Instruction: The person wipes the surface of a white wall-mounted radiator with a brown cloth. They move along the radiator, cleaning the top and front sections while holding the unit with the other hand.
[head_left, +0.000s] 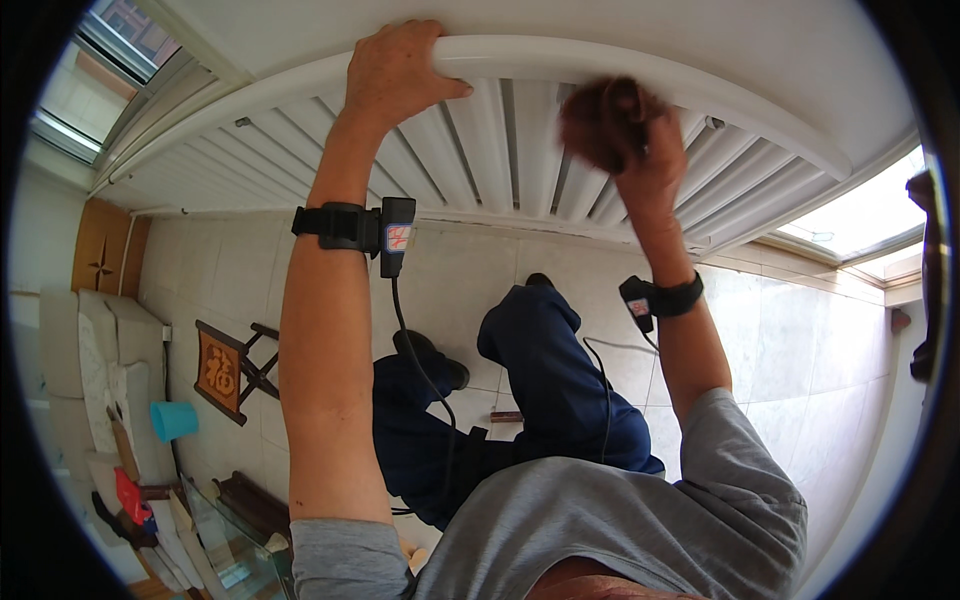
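My left hand (396, 75) grips the rounded top rail (517, 54) of a white tubular radiator (486, 150), its thumb reaching down the front side. My right hand (658, 161) holds a bunched dark brown cloth (611, 124), blurred by motion, just under the rail in front of the upright tubes. Whether the cloth presses on the tubes cannot be told. Each forearm wears a black strap, one with a sensor box (397, 236) at the left and one with a sensor box (637, 304) at the right; cables run down from both.
A folding stool (220, 371) stands on the tiled floor (450, 255) to the left. Beyond it are a light blue bin (174, 421), a sofa (120, 322) and a glass-topped table (225, 532). A small brown object (507, 417) lies between my legs. A bright window (862, 202) is at right.
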